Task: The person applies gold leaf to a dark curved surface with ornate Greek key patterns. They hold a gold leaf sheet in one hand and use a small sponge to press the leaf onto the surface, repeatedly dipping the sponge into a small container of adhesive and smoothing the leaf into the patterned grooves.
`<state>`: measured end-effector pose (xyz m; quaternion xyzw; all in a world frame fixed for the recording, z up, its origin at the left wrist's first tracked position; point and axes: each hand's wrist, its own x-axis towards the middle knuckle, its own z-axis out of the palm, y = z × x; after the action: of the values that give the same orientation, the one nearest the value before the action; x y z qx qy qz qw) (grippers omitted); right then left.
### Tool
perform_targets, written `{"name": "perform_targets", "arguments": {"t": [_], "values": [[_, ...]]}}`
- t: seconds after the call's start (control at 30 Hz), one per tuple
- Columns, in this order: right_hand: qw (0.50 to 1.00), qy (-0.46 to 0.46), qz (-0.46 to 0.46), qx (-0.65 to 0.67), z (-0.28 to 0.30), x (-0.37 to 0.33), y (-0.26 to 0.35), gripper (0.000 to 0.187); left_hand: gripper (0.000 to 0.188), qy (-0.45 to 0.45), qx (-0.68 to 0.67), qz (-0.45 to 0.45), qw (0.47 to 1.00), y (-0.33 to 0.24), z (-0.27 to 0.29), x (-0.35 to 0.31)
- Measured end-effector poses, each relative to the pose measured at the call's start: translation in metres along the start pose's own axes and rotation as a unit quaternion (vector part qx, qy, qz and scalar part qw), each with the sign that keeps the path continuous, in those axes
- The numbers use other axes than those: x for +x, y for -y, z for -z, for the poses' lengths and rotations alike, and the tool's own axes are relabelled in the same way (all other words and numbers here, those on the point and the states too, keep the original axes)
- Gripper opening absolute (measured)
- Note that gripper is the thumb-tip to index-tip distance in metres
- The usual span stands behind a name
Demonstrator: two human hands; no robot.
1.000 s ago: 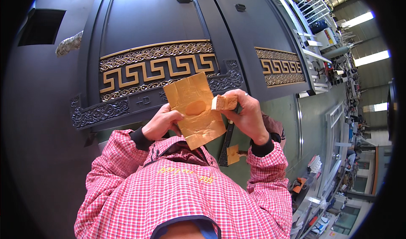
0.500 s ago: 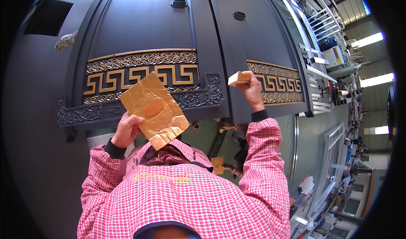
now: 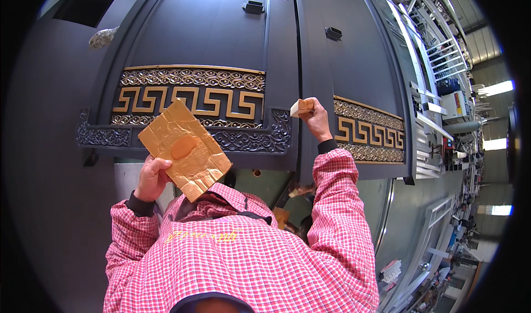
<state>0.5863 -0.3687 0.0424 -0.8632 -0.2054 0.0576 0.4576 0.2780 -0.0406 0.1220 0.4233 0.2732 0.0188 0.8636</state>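
Note:
My left hand [image 3: 152,178] grips a gold-coated flat sheet [image 3: 207,166], creased like cardboard, by its near left edge, thumb on top. A smooth, darker gold patch that looks like wet paint lies at its middle. My right hand [image 3: 317,123] is closed around a small pale block [image 3: 299,107], perhaps a sponge, stained gold-brown on one side. It is held over the gap between two dark grey door panels, beside the dark scrolled corner relief [image 3: 279,129]; contact cannot be made out. Gold key-pattern bands decorate the left panel [image 3: 204,36] and the right panel [image 3: 359,64].
Below the panels, partly hidden by my right arm, are another person's hand [image 3: 301,191] and a second gold sheet [image 3: 281,218]. White metal frames [image 3: 445,58] and workshop clutter fill the right side. Black handles [image 3: 254,7] stick up from the panels.
The view has shifted, so the panels sit farther right. My right hand with the block has moved left relative to them, toward the scrolled corner. The left hand still holds the sheet.

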Motion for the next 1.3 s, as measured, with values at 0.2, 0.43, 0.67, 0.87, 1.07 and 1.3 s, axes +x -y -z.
{"name": "perform_targets", "arguments": {"t": [0.2,0.43,0.67,0.87,1.07,1.3], "values": [[0.999,0.029,-0.006,0.014,0.004,-0.003,-0.012,0.030,0.046,-0.002,0.009,-0.003,1.000,-0.001,-0.002,-0.001],[1.000,0.009,0.009,0.028,0.011,-0.003,-0.003,0.030,0.046,-0.001,0.010,-0.010,1.000,-0.004,-0.009,-0.001],[0.999,0.029,-0.024,0.014,0.003,0.006,-0.012,0.030,0.047,0.007,0.014,-0.013,1.000,-0.006,-0.010,0.000],[0.999,0.025,0.000,0.040,0.005,0.010,-0.008,0.029,0.046,0.001,-0.002,-0.015,1.000,-0.004,-0.009,-0.001],[0.998,0.020,0.001,0.054,0.005,0.010,-0.010,0.029,0.052,0.018,0.015,0.002,1.000,-0.004,0.000,0.001],[0.996,0.039,-0.016,0.073,0.005,0.005,-0.015,0.029,0.055,0.030,0.020,0.005,0.999,-0.005,0.003,0.001]]}}
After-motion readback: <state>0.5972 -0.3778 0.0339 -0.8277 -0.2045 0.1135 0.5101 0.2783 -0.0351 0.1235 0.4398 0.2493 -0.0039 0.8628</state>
